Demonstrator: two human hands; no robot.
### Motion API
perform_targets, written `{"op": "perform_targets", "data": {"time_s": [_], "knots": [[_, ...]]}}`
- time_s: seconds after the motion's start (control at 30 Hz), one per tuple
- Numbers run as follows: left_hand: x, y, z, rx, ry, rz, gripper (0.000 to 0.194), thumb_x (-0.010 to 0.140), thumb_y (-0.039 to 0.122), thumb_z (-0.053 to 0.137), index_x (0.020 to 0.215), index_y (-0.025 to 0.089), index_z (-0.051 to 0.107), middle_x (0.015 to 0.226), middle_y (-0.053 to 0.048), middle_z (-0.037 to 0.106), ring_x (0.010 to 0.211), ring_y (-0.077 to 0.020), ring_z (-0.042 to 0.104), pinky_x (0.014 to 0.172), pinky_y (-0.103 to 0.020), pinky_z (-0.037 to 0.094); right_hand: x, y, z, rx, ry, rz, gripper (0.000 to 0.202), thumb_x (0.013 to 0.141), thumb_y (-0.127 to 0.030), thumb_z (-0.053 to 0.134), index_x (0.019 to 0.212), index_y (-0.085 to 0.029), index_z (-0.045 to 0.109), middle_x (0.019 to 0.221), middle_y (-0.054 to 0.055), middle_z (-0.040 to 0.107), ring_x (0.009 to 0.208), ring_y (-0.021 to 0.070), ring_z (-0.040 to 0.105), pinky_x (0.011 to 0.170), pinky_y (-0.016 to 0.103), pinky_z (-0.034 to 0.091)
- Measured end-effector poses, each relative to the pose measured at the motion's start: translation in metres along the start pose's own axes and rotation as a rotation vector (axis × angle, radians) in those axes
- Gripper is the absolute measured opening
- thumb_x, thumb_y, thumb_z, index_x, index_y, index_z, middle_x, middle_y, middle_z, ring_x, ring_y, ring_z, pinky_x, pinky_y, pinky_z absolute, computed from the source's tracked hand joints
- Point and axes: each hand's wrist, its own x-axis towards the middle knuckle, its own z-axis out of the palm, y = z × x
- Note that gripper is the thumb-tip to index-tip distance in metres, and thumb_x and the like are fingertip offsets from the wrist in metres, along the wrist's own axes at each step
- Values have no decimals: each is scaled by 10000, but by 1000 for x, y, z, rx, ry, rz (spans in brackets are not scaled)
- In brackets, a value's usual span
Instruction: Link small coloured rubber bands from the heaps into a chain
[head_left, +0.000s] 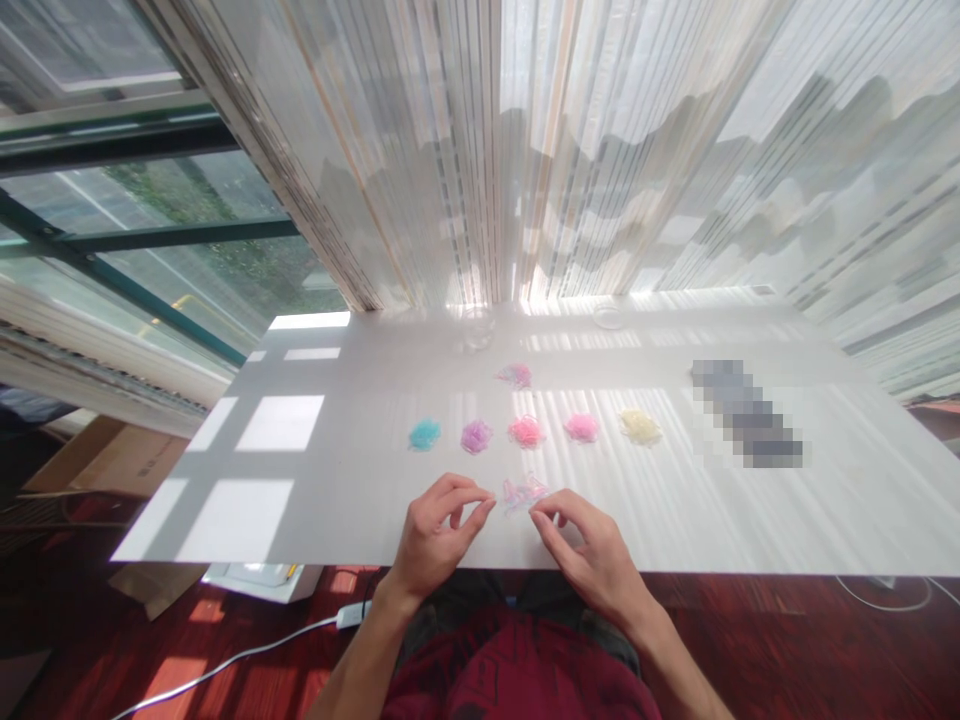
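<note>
Left hand (437, 528) and right hand (591, 540) are flanking the mixed pile (525, 490), both pinched narrow, anything held being indiscernible, seemingly picking it apart, next calling for fine control, five coloured heaps (527, 432) lying beyond it

Striped curtain (600, 150), window (180, 185), cardboard box (124, 460), white cable (300, 632)

Five piles (527, 431) in a row on table (375, 510). Sixth pile (517, 376) behind row's middle, loose heap (525, 490) before it. Left hand (441, 525) just left of heap, right hand (589, 545) just right. Dish (478, 330) behind row, lid (609, 317) right of dish. Blurred item (746, 415) right of row. Curtain (525, 150) behind table, box (101, 455) left of it.
</note>
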Motion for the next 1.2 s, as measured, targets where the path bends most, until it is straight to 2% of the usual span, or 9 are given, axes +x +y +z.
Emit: {"op": "perform_targets", "data": {"time_s": [0.13, 0.23, 0.33, 0.6, 0.9, 1.07, 1.2], "knots": [[13, -34, -33, 222, 181, -40, 161, 962, 315, 685, 923, 199, 789, 878, -30, 701, 588, -85, 539, 553, -205, 488, -2, 9, -7, -27, 29, 62, 201, 1028, -314, 546, 897, -226, 672, 811, 16, 712, 698, 163, 642, 658, 273, 523], [26, -59, -56, 288, 206, -73, 198, 958, 354, 677, 950, 204, 807, 893, -23, 704, 542, -73, 478, 574, -216, 480, -3, 16, -10, -37, 54, 114, 213, 1029, -337, 549, 910, -224, 686, 807, 18, 711, 684, 162, 643, 635, 268, 514], [36, -75, -68, 342, 184, -108, 226, 949, 389, 672, 946, 216, 818, 900, -19, 716, 556, -80, 487, 596, -229, 468, -3, 20, -10, -49, 68, 136, 212, 1030, -344, 549, 930, -223, 693, 811, 17, 712, 683, 158, 641, 643, 263, 516], [43, -88, -72, 422, 96, -173, 274, 967, 434, 620, 993, 251, 822, 927, -11, 720, 588, -105, 511, 635, -258, 460, -4, 25, -4, -65, 79, 112, 175, 1029, -319, 548, 981, -233, 693, 856, 21, 723, 735, 168, 664, 681, 269, 526], [44, -87, -74, 483, 44, -177, 294, 994, 444, 584, 1049, 271, 815, 942, -7, 715, 597, -110, 541, 635, -258, 450, -3, 25, -4, -77, 86, 87, 145, 1022, -290, 561, 993, -235, 692, 856, 9, 722, 721, 152, 661, 666, 252, 526], [45, -87, -74, 498, 52, -138, 317, 1016, 428, 550, 1117, 260, 800, 948, -15, 715, 619, -115, 566, 647, -260, 461, -3, 24, -4, -79, 86, 88, 151, 1022, -286, 555, 988, -229, 691, 856, 16, 725, 723, 157, 666, 668, 262, 533], [42, -85, -75, 510, 107, -100, 328, 1030, 395, 530, 1155, 219, 776, 984, -37, 709, 625, -120, 550, 673, -274, 483, -4, 24, -4, -82, 87, 87, 147, 1023, -278, 553, 997, -227, 689, 868, 20, 725, 739, 161, 670, 679, 268, 538]]}}
